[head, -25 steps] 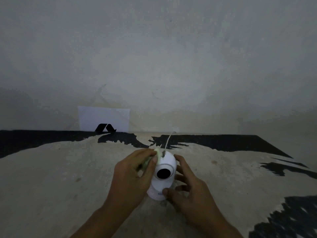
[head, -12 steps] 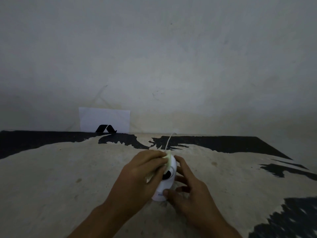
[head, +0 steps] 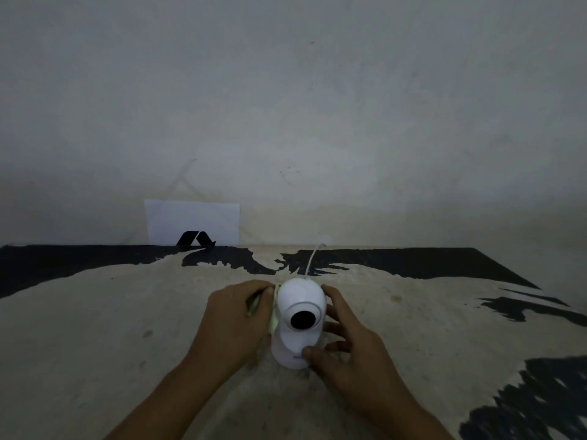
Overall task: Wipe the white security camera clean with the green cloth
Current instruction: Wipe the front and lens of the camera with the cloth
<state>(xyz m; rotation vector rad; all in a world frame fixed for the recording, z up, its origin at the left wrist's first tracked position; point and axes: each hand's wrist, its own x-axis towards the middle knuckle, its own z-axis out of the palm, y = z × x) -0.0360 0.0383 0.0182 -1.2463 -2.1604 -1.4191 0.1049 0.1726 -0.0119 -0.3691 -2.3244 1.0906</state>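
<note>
Sliding off the lens, left hand [head: 236, 315] clutches green cloth [head: 273, 315] beside camera [head: 300, 325]; right hand [head: 346, 350] still clasps it.

Dim grey wall [head: 286, 106]; beige-and-black surface [head: 95, 328]; white card [head: 190, 222].

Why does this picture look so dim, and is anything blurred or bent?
Head view: the light is low and uneven, brightest on the wall behind the white security camera, fading to dark corners. The wide lens bows the table's far edge. The green cloth barely shows in the left hand. The right hand looks fairly sharp; the black patches at lower right look smeared.
</note>
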